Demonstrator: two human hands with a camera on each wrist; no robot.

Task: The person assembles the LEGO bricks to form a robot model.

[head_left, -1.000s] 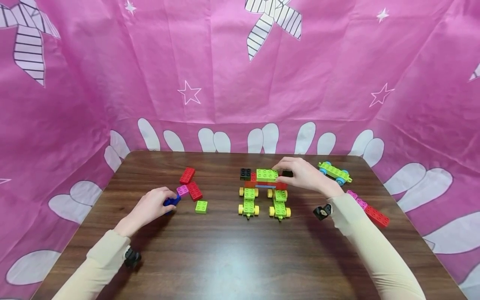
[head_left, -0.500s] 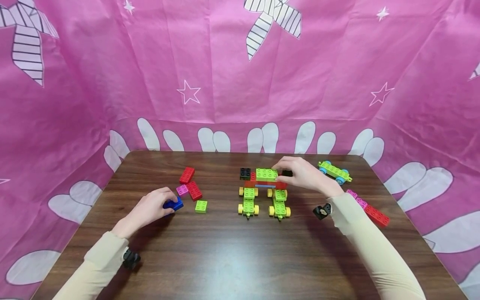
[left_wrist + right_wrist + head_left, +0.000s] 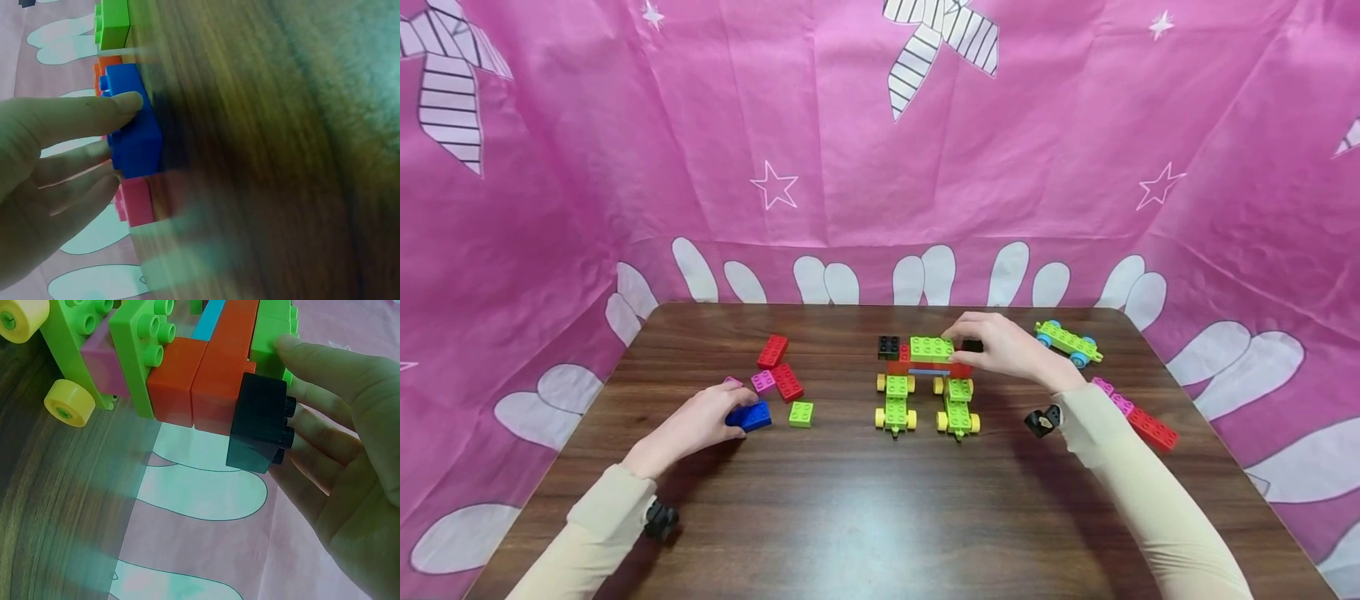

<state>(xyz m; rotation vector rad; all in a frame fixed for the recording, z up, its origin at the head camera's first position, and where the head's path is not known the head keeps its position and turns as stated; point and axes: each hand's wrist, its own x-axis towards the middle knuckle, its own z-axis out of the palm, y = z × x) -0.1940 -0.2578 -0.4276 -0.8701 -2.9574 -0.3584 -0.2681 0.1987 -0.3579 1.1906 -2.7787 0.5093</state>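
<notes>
My left hand [image 3: 696, 421] pinches a blue toy brick [image 3: 756, 417] low at the table's left side. In the left wrist view, the thumb presses the near face of the blue brick [image 3: 139, 147] and the other fingers are partly hidden behind it. On the right, my right hand [image 3: 1003, 350] grips one end of a lime green brick [image 3: 931, 348] on top of a built model. That model has red bricks [image 3: 222, 369], black end bricks [image 3: 257, 419] and two lime wheeled bases [image 3: 896, 412] with yellow wheels below.
Near the left hand lie two red bricks [image 3: 787, 382], pink bricks [image 3: 763, 382] and a small lime brick [image 3: 801, 414]. A lime wheeled base with blue wheels [image 3: 1068, 342] stands at the back right. Pink and red bricks [image 3: 1153, 429] lie near the right edge.
The blue brick has turned and shifted slightly right and toward me in the left fingers, showing more of itself. A pink brick behind that hand has come into view. My right hand keeps its hold.
</notes>
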